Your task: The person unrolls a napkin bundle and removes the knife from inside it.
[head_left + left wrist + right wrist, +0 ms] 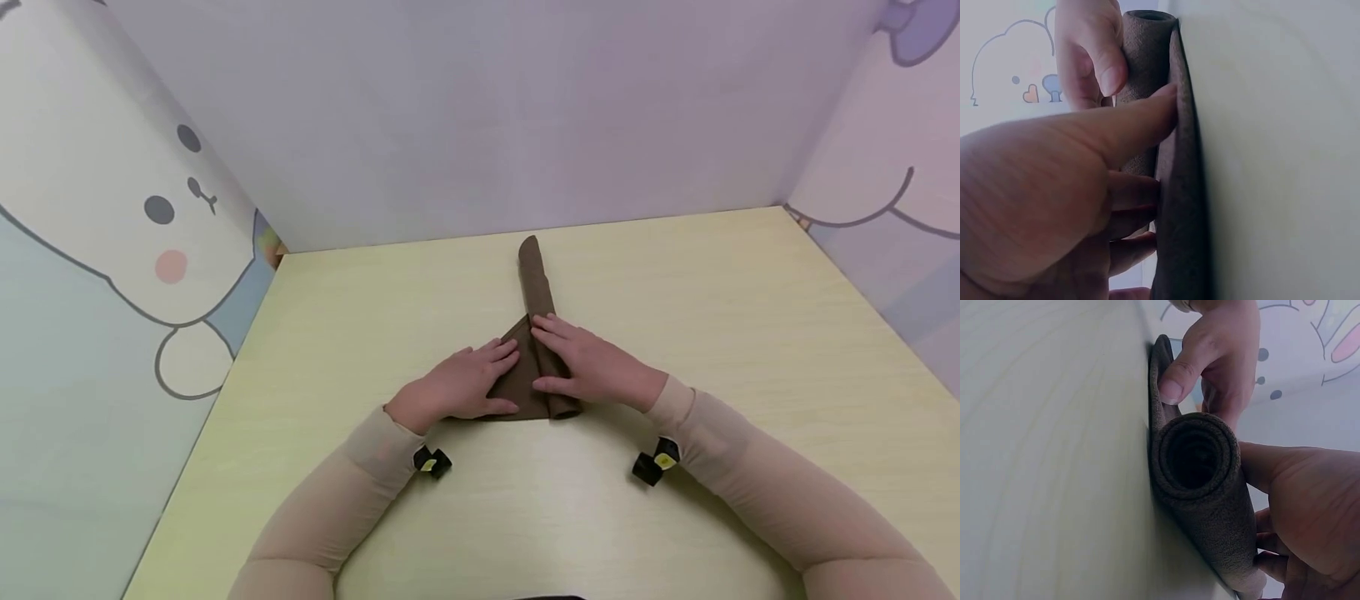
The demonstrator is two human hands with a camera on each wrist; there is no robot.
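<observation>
A dark brown cloth (521, 393) lies on the table, its right side rolled into a tube (536, 279) that points away from me. Left of the tube, the flat part tapers to a folded corner. My left hand (467, 382) rests on this flat part with fingers extended, its thumb near the front edge. My right hand (600, 362) lies against the tube, fingers straight across it. In the right wrist view the tube's hollow end (1194, 456) shows layered coils, with the right hand (1316, 512) touching its side. The left thumb (1147, 119) presses the cloth's edge in the left wrist view.
The pale wooden table (675, 283) extends around the cloth. A plain light panel (480, 117) stands at its back edge, and panels with cartoon animals (127, 167) rise at both sides. Small black cameras (656, 461) are worn at the wrists.
</observation>
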